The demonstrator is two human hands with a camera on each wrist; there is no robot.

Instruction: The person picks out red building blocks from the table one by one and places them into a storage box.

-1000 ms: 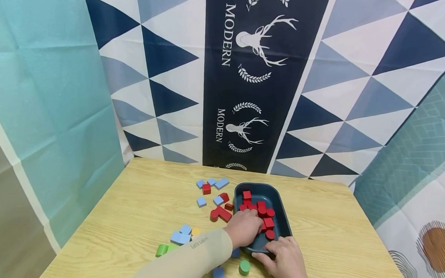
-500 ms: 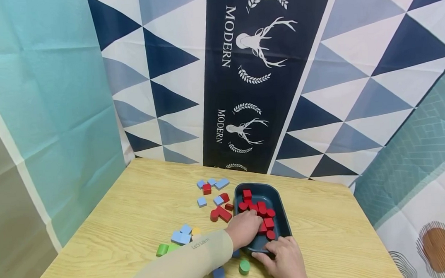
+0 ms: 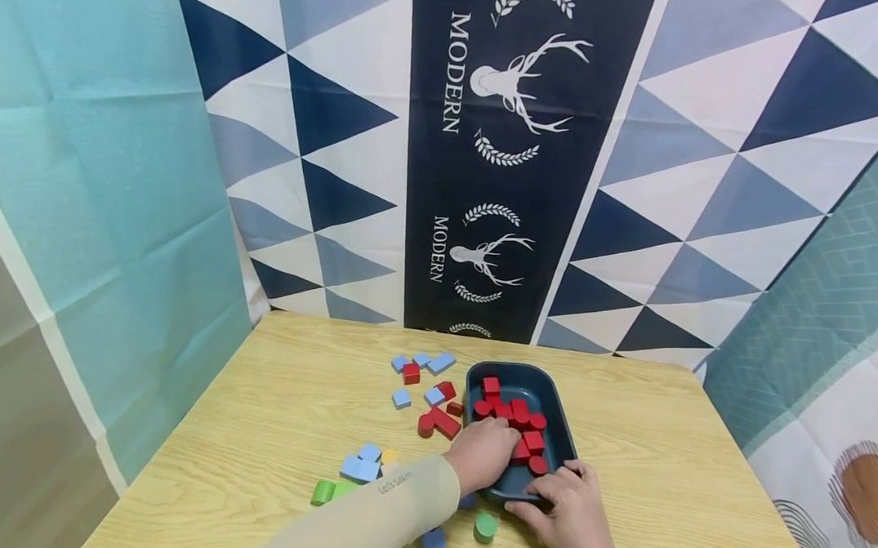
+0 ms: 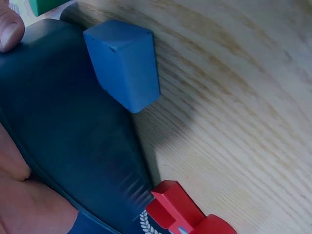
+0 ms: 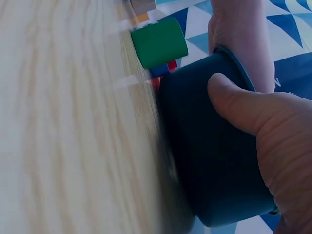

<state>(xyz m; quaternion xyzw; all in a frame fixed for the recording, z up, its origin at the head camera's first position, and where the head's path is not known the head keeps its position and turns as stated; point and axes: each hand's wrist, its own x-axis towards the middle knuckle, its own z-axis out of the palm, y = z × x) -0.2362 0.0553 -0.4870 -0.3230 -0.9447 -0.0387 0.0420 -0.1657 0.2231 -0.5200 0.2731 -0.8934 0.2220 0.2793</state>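
A dark blue tray (image 3: pixel 559 432) with rounded corners stands on the table and holds several red blocks (image 3: pixel 519 412). My left hand (image 3: pixel 483 452) reaches over its left wall, fingertips down among the red blocks. Those fingertips are hidden, and I cannot tell whether they hold a block. At the near end my right hand (image 3: pixel 570 505) grips the tray rim. In the right wrist view the thumb (image 5: pixel 226 90) presses the tray's outer wall. A blue block (image 4: pixel 124 63) stands close against the tray's outside in the left wrist view.
Left of the tray lie loose red blocks (image 3: pixel 445 422) and light blue blocks (image 3: pixel 440 362). More light blue blocks (image 3: pixel 361 468), a yellow piece (image 3: pixel 390 455) and a green cylinder (image 3: pixel 323 492) lie near my left sleeve. Another green cylinder (image 3: pixel 485 528) stands before the tray.
The head view has shifted slightly. My left hand stays in the tray and my right hand stays on its rim, with a small shift of the right fingers.
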